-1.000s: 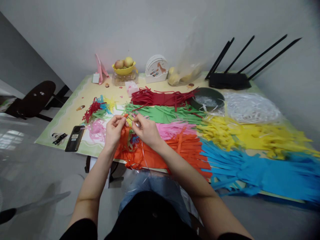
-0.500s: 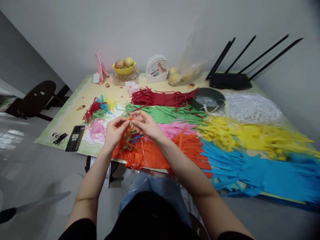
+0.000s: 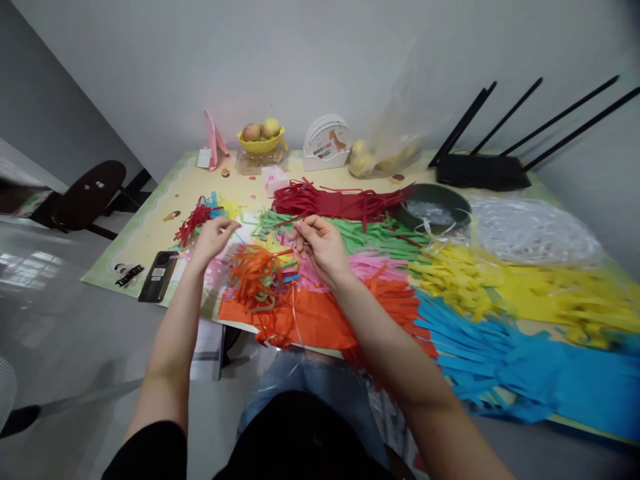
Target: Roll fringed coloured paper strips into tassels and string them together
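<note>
My left hand (image 3: 213, 235) and my right hand (image 3: 320, 243) are held apart over the table's near edge, each with thumb and fingers pinched. Between them lies a bundle of mostly orange paper strips (image 3: 256, 275) mixed with green, blue and yellow ones. It rests on the fringed orange paper sheet (image 3: 320, 313). A thin white ribbon (image 3: 295, 319) trails down from the bundle toward my lap. The ends in my fingers are barely visible.
Fringed paper sheets cover the table: red (image 3: 340, 200), green (image 3: 370, 233), pink (image 3: 375, 265), yellow (image 3: 525, 287), blue (image 3: 525, 360). A dark bowl (image 3: 434, 208), a white ribbon pile (image 3: 530, 230), a router (image 3: 480, 175), a fruit bowl (image 3: 261, 139) and a phone (image 3: 156, 275) are also there. Finished bundles (image 3: 200, 217) lie at the left.
My hands were close together working at the bundle's middle. They have now drawn apart, left hand to the left, right hand to the right, and the bundle sits lower between them.
</note>
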`<state>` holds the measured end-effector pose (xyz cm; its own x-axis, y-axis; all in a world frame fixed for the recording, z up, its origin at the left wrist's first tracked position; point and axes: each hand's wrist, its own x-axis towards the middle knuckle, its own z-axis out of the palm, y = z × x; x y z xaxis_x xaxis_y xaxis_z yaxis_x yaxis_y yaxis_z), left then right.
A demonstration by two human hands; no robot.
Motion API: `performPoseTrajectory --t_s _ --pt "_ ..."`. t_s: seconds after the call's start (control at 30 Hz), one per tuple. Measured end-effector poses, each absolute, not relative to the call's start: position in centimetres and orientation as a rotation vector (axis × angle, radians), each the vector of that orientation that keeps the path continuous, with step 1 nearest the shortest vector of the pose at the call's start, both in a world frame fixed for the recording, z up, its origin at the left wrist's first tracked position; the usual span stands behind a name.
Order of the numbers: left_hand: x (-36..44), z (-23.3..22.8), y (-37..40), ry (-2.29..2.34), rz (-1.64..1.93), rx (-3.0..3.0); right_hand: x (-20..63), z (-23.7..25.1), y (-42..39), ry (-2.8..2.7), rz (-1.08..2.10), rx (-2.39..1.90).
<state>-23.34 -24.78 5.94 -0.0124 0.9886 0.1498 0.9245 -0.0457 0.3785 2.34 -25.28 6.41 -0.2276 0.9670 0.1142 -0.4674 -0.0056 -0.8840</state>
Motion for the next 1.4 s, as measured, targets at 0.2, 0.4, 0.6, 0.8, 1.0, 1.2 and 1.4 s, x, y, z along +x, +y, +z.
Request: performPoseTrajectory --t_s 0.2,0.4,0.6,0.8,1.0,1.2,1.4 --pt "-28.4 2.4 -19.5 2.289 0.266 2.013 1.4 6.1 -25.9 -1.076 1.636 -0.617" --pt "-29.0 2.2 -17.6 2.32 0.387 2.056 1.5 5.7 -25.9 -1.124 1.643 -0.636" --pt "-31.4 7.5 -15.5 2.41 1.166 1.743 1.2 5.8 -25.6 -1.154 1.633 -0.674" --pt "-34.3 13.6 -17.8 2.077 1.877 1.296 1.1 5.9 -25.6 -1.238 1.616 -0.697" --pt "-25.9 13.5 -24.4 1.406 1.667 1.676 0.2 6.8 -25.4 -1.336 1.427 -0.688" --pt "-18.1 9.6 -28.2 1.183 1.317 1.493 -0.7 7.4 -24.7 -1.442 1.356 -0.652" --pt "-16.2 8.7 -28.6 1.122 1.315 1.341 0.2 7.1 -24.8 -1.487 1.516 -0.514"
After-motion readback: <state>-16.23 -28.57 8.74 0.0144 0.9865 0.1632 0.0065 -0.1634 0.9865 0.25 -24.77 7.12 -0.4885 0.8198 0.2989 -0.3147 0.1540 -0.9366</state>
